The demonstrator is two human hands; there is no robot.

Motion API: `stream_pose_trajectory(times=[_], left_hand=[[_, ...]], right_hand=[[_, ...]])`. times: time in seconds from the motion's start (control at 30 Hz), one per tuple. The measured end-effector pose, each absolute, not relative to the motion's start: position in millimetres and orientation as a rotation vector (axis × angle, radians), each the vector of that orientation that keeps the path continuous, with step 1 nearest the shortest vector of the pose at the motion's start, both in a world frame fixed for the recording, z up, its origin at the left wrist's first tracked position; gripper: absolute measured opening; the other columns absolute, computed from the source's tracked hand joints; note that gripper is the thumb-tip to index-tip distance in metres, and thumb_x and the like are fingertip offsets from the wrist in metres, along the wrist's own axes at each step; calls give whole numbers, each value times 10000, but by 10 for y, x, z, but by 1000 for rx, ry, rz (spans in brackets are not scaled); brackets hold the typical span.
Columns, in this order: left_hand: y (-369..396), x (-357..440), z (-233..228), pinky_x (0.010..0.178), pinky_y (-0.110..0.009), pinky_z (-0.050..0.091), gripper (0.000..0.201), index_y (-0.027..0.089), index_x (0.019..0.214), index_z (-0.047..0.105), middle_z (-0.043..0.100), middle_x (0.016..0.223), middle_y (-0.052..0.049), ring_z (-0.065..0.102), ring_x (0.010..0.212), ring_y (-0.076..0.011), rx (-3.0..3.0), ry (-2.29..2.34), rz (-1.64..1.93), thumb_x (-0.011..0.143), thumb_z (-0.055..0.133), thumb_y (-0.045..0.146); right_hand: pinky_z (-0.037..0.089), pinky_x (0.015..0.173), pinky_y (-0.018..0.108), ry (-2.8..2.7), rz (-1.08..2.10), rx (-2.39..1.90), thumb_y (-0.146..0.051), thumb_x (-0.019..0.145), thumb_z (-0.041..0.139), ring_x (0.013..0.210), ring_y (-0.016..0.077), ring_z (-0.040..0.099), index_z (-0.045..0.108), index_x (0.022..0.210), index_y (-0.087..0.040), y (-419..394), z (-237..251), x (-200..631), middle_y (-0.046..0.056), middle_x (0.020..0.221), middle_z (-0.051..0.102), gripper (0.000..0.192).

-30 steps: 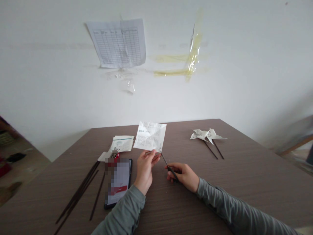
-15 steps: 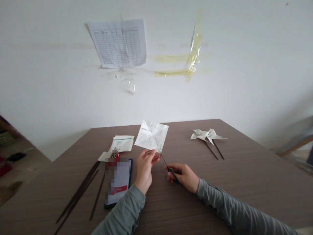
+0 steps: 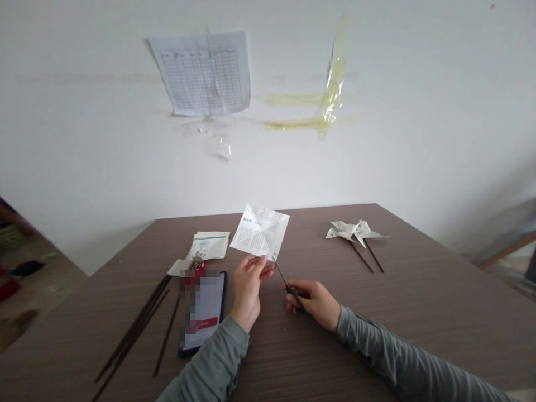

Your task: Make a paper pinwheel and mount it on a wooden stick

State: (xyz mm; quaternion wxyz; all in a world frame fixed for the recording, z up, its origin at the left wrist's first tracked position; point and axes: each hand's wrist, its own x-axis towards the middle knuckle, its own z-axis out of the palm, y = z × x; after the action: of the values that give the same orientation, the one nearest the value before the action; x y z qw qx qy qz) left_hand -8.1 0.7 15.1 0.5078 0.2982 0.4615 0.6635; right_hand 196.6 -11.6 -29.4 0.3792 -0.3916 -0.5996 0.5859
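Observation:
Between thumb and fingers, my left hand [image 3: 248, 290] pinches the near corner of a square sheet of printed paper [image 3: 260, 230], held up above the table. My right hand [image 3: 315, 301] grips dark-handled scissors [image 3: 294, 296], whose blades point up and left to the paper's near corner, close to my left fingertips. Whether the blades are apart is too small to tell. To the right lie two paper pinwheels [image 3: 355, 230] on dark sticks. A stack of paper squares [image 3: 209, 245] lies to the left of the held sheet.
A phone [image 3: 205, 312] with a blurred screen lies left of my left forearm. Beside it are several dark sticks [image 3: 136, 329] and a small open red-and-white box [image 3: 195, 267]. The wall behind the brown table [image 3: 419, 312] carries a taped printed sheet [image 3: 205, 75] and yellowed tape [image 3: 333, 89].
The paper has tilted very slightly in my left hand. Both hands and the scissors stay almost where they were.

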Motion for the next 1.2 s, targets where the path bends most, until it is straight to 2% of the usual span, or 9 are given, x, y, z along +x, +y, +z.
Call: stream_pose_trajectory(times=[0.3, 0.5, 0.7, 0.9, 1.2], left_hand=[[2, -63, 178, 753, -329, 723, 296, 236, 918, 818, 934, 903, -60, 927, 835, -267, 682, 1142, 1595, 842, 1102, 208], [6, -84, 187, 709, -313, 692, 476, 230, 918, 788, 913, 879, -37, 913, 781, -252, 742, 1146, 1601, 736, 1213, 346], [-6, -89, 196, 676, -302, 663, 560, 220, 906, 809, 906, 838, -34, 885, 738, -238, 776, 1123, 1600, 616, 1229, 449], [-11, -79, 184, 682, -303, 667, 581, 213, 918, 828, 916, 862, -41, 878, 737, -230, 779, 1113, 1593, 588, 1236, 463], [-19, -73, 172, 689, -312, 675, 595, 208, 923, 845, 919, 866, -43, 888, 752, -239, 784, 1118, 1591, 586, 1248, 487]], right_hand=[[642, 711, 451, -1543, 1493, -1009, -929, 747, 1078, 664, 257, 706, 863, 955, -269, -133, -256, 1957, 53, 768, 817, 725], [662, 710, 450, -1516, 1506, -990, -887, 756, 1109, 659, 254, 720, 896, 998, -254, -136, -271, 1949, 67, 792, 827, 711], [702, 745, 469, -1524, 1489, -996, -898, 750, 1117, 672, 270, 753, 928, 1033, -239, -146, -232, 1949, 87, 805, 853, 742], [707, 736, 487, -1513, 1478, -1027, -958, 687, 1118, 702, 315, 779, 954, 1049, -286, -144, -184, 1941, 103, 811, 841, 781], [645, 742, 470, -1508, 1475, -1048, -972, 678, 1091, 681, 282, 721, 932, 1034, -282, -137, -197, 1916, 90, 802, 811, 792]])
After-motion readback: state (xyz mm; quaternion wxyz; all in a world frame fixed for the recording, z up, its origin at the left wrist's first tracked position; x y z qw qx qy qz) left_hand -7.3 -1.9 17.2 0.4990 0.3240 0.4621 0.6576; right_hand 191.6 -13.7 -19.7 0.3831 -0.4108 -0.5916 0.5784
